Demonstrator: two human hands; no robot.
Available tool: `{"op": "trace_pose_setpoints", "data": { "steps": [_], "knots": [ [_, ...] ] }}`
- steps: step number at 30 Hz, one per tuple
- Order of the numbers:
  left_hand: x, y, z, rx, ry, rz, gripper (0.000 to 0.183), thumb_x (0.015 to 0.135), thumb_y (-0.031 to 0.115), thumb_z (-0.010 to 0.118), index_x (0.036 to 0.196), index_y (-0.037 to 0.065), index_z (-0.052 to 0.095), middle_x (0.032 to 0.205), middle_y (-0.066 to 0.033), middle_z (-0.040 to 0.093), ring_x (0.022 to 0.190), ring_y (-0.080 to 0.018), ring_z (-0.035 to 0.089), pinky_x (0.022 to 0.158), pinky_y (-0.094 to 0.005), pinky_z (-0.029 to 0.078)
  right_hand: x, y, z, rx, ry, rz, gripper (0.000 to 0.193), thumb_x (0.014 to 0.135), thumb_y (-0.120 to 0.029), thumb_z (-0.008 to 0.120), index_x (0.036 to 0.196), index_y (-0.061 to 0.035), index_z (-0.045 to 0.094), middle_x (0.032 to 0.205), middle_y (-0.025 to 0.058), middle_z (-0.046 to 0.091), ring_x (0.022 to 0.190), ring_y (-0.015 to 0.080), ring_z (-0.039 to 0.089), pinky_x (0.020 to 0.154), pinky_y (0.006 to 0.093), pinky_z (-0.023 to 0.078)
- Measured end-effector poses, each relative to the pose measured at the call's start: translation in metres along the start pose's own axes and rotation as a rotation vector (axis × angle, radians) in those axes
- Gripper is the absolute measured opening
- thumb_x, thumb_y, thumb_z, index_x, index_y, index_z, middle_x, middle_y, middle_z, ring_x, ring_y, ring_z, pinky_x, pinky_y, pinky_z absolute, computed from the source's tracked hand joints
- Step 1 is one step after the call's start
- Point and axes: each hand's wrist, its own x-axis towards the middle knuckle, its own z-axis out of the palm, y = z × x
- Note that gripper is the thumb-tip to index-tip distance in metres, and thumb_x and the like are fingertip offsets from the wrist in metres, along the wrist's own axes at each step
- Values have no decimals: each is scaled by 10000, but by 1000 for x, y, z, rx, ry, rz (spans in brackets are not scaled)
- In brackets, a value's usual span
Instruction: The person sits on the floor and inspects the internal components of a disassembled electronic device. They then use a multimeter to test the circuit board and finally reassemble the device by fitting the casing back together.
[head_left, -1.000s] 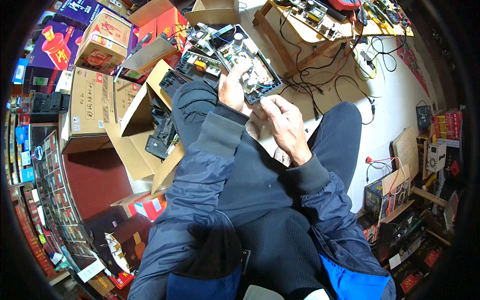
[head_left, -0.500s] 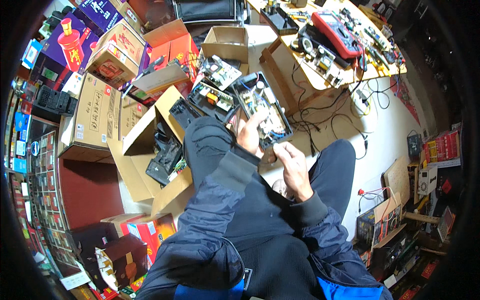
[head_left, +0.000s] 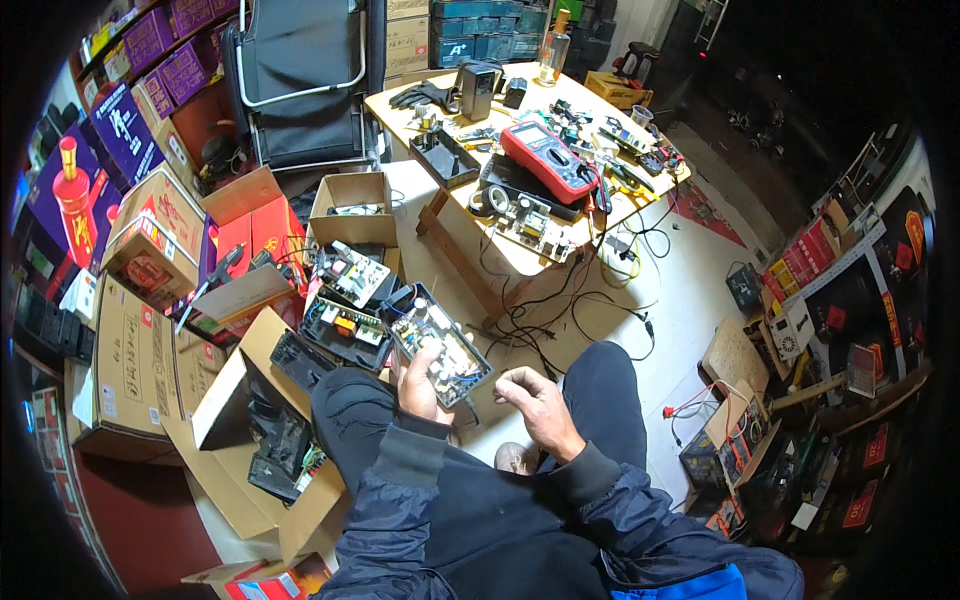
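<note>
In front of me: the case point(head_left: 464, 337), a shallow black rectangle, packed with pale, lumpy parts point(head_left: 440, 330).
Left hand point(head_left: 422, 390): grasping the case by its near-left side, thumb over the parts.
Right hand point(head_left: 545, 412): fingers curled just beside its near corner; I cannot tell whether they pinch anything.
Carton point(head_left: 215, 485): brown cardboard, flaps splayed, angular black plastic shells point(head_left: 283, 450) inside.
Meter point(head_left: 550, 162): a red slab, tilted on the pale wooden table point(head_left: 465, 205).

One left hand point(head_left: 425, 388) and one right hand point(head_left: 545, 412); one open case point(head_left: 471, 346) in the left, two circuit boards point(head_left: 350, 276) beyond it. Farther ahead: one surface point(head_left: 464, 206), one red meter point(head_left: 548, 161), one bottle point(head_left: 553, 54), one chair point(head_left: 305, 82).
</note>
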Motion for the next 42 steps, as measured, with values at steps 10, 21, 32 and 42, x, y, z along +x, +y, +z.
{"op": "trace_pose_setpoints", "data": {
  "steps": [10,21,32,42],
  "knots": [
    [2,1,2,-84,-24,-77,579,991,172,671,1525,25,502,1383,-205,670,1271,-397,675,1076,-565,571,41,-73,-39,-87,189,-242,133,1035,-124,717,1111,-17,696,966,29,720,880,108,677,829,274,552],
    [1,5,4,-93,9,-115,576,990,149,666,1526,25,497,1385,-223,670,1252,-399,687,1055,-552,587,60,-83,-30,-205,173,-260,148,1020,-136,730,1092,-9,705,927,-33,683,852,48,607,779,243,513],
    [0,7,12,-99,-39,-123,601,998,134,653,1553,19,453,1387,-239,664,1227,-387,702,1031,-534,610,65,-47,-35,-271,152,-179,185,1016,-165,743,1084,5,716,919,0,710,854,79,640,800,266,541],
    [-21,22,37,127,-339,-516,719,942,162,660,1573,-71,405,1449,-298,618,1288,-425,677,1075,-508,596,71,1,-59,-83,78,-15,637,967,-144,795,1551,-72,549,1435,123,635,1243,236,646,1074,365,539]
  ]
}}
